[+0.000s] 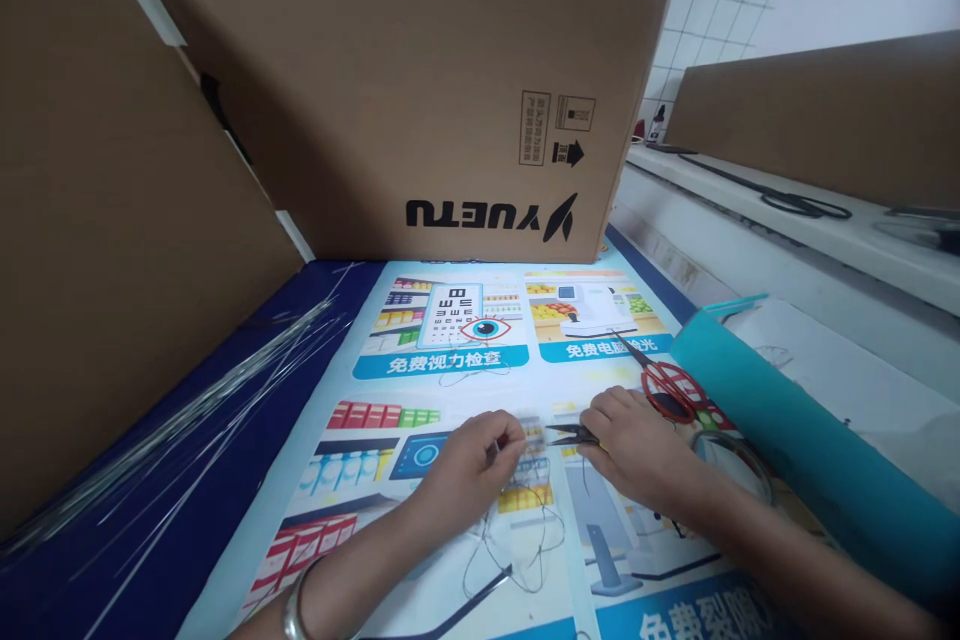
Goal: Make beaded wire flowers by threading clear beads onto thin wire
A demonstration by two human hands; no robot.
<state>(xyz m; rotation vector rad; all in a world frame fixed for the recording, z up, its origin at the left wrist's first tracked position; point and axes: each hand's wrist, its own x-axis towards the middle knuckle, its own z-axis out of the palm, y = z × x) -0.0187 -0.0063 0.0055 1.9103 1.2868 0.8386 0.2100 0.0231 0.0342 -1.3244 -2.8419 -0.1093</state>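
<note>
My left hand (486, 458) is closed in a pinch on a thin wire; the pinched end itself is barely visible. Below that hand, dark loops of the thin wire (517, 560) spread over the printed sheet. In my right hand (637, 445) is a pair of pliers (571, 434) with narrow dark jaws pointing left, toward the left fingertips. The jaws look slightly parted, and their handles are hidden in my palm. Just beyond the right hand lie scissors (670, 392) with red handles.
A large cardboard box (390, 100) walls off the back and left. A bundle of long thin strands (202, 420) lies on the blue surface at left. At right stand a teal holder (810, 440) and a ledge bearing black-handled scissors (806, 206). A round ring-shaped object (754, 465) sits behind my right wrist.
</note>
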